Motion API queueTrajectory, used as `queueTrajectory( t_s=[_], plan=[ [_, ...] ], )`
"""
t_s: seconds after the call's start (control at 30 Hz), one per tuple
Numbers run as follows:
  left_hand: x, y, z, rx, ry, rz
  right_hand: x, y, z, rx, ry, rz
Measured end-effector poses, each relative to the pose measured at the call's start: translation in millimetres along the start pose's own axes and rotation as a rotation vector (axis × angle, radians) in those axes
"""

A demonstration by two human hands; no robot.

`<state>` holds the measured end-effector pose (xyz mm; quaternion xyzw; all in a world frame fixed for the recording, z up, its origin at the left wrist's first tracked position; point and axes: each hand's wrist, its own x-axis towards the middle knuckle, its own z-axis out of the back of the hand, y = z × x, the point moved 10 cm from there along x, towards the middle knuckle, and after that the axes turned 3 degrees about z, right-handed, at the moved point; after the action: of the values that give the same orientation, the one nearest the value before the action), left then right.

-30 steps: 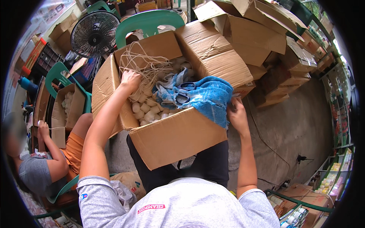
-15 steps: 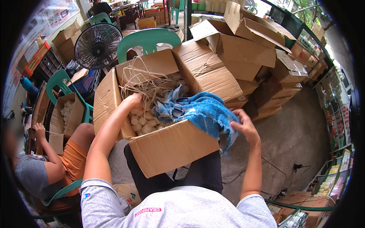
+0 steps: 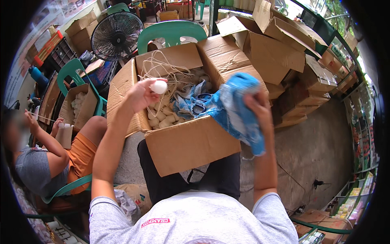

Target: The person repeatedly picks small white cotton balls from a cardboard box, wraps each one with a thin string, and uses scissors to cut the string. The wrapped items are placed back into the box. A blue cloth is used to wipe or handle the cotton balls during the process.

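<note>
My left hand (image 3: 140,96) has its fingers closed round a small white rounded piece (image 3: 159,87), perhaps wax, above the left side of an open cardboard box (image 3: 191,146). A blue and white cloth (image 3: 231,116) drapes over the box's front right edge. My right hand (image 3: 258,106) grips its outer end, lifted and blurred by motion. Two dark blue rings, like scissor handles (image 3: 199,109), lie on the cloth inside the box. Beneath are several off-white pieces (image 3: 164,117) and a tangle of pale strings (image 3: 162,67). The box rests against my lap.
At the left sits a person (image 3: 44,162) holding a string beside another box of white pieces (image 3: 81,103). A black fan (image 3: 117,35) and a green chair (image 3: 172,32) stand beyond my box. Stacked cartons (image 3: 276,53) rise at the right, near shelves (image 3: 357,122).
My left hand has come up out of the box with a white piece. My right hand has raised the cloth's end and bunched it. The view has shifted slightly.
</note>
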<state>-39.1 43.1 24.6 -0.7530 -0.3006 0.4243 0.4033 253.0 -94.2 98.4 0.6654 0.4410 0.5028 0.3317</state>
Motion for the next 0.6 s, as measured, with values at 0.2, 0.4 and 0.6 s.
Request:
queueTrajectory(
  t_s=[0.2,0.4,0.6],
  plan=[
    [-24.3,28.8,-55.5,-0.187,0.256,-0.234,11.6,-26.5,-135.3,-0.733,0.083,0.547],
    [-68.3,9.1,-67.1,0.329,-0.534,-0.958,0.7,-38.6,-130.5,-0.558,-0.033,0.461],
    [-61.7,7.7,-84.4,0.189,-0.302,-0.851,14.4,-90.4,-94.5,-0.282,-0.165,0.083]
  ],
)
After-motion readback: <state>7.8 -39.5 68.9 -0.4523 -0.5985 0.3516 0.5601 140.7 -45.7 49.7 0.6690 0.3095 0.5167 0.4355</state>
